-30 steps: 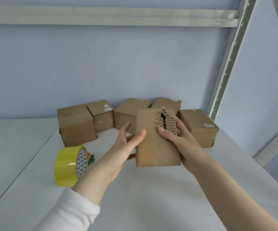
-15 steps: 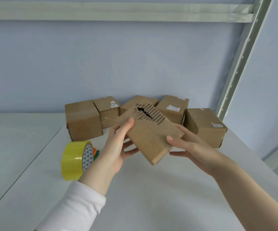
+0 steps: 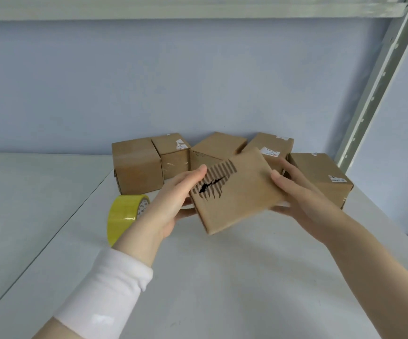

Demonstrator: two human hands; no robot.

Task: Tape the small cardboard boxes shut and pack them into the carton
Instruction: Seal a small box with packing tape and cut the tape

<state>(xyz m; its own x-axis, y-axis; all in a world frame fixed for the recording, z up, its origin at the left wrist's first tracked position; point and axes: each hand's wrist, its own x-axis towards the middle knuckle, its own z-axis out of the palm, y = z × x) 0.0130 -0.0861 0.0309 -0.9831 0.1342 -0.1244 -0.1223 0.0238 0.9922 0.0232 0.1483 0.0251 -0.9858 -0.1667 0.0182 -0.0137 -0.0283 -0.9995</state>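
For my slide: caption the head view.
Left hand and right hand hold a torn cardboard box beside yellow tape.

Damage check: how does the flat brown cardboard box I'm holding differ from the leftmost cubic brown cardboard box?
The flat brown cardboard box is torn; the cubic brown cardboard box looks intact. The flat one is held tilted between left hand and right hand; the cubic one sits on the white table. Both are brown cardboard.
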